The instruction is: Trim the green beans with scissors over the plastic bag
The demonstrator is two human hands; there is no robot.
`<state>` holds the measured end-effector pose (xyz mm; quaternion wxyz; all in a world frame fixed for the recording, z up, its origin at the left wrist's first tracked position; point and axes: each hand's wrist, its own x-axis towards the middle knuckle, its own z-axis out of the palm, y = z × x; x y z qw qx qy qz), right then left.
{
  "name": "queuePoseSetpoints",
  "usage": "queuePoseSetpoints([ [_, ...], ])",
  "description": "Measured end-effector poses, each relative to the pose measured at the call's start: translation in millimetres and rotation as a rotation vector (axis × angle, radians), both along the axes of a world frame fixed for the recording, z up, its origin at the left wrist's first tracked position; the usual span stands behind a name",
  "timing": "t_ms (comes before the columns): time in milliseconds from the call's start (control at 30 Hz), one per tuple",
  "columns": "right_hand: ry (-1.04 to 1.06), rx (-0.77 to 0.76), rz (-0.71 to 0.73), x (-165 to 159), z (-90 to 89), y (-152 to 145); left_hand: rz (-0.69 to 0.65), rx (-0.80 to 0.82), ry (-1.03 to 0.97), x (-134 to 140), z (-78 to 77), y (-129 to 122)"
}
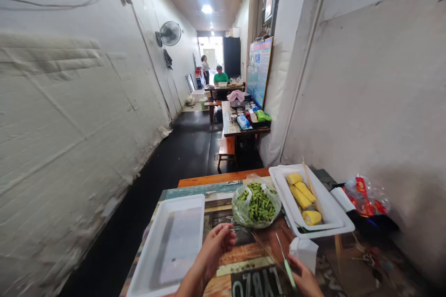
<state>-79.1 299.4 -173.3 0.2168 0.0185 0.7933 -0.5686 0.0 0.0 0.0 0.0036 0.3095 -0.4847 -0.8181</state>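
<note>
My left hand hovers over the table between a white tray and a clear plastic bag of green pods. Its fingers are curled with the thumb against them; anything pinched there is too small to make out. At the lower right, my right hand is closed around a slim tool with a pale green handle and a thin metal point, its tip angled up and left. A white paper-like piece lies right behind these fingers. Several thin wooden skewers rest on the table between my hands.
A white tray stands at left. Stacked white trays at right hold yellow corn pieces and skewers. Red-and-clear packaging sits by the right wall. Beyond are a bench, a cluttered table and two people.
</note>
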Motion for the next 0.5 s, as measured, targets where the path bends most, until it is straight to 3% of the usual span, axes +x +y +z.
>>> queuePoseSetpoints([
  [200,-0.206,-0.215,-0.061,36,27.0,-16,-0.034,-0.070,0.048,-8,8.0,7],
  [333,-0.304,-0.401,-0.091,49,66.2,-21,-0.143,-0.270,0.086,-24,16.4,9],
  [500,-0.294,-0.593,-0.122,33,111.5,-32,-0.321,-0.587,0.140,-56,17.4,16],
])
